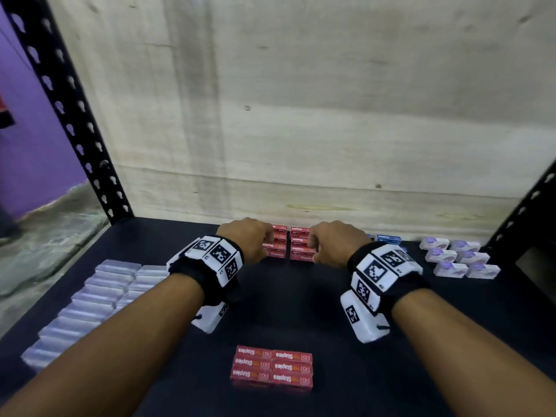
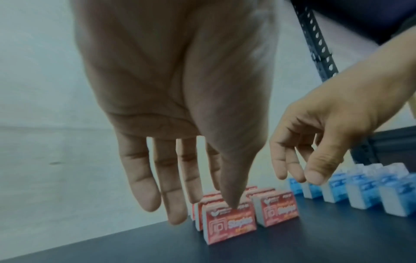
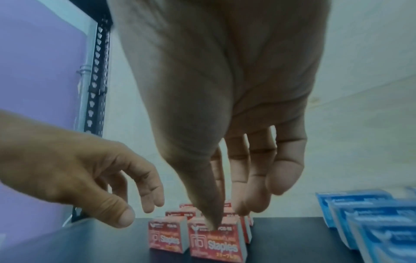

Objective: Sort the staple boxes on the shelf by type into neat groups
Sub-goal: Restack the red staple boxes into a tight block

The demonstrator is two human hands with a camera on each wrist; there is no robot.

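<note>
We have both hands over the red staple boxes (image 1: 288, 245) at the back edge of the shelf (image 1: 288, 308), against the plywood back wall (image 1: 301, 115). They stand there in two short columns with a thin gap between. Left hand (image 1: 247, 239): fingers straight and slightly spread, pointing down, thumb tip touching the top of the nearest box of the left column; nothing pinched. Right hand (image 1: 332, 242): much the same, fingers extended, thumb tip on the top of the nearest box of the right column; no grasp visible.

A second red block (image 1: 272, 368) lies flat near the front edge, labels up. Clear plastic cases (image 1: 90, 302) run in two rows along the left edge. Blue boxes (image 1: 388, 238) sit at the back edge just right of the red ones; pale purple boxes (image 1: 460, 257) fill the back right corner.

Handling, as we judge it: small stiff card boxes, dense for their size, smooth faces, not fragile. Standing on a narrow side they could topple in a row if nudged from the end. Best hold is across the two long sides, or squeeze a whole column between flat palms and slide it.

Room: the middle of the shelf is open between the two red groups. The wall stops any push backward, and the blue boxes are close on the right, so movement is best toward the front.
</note>
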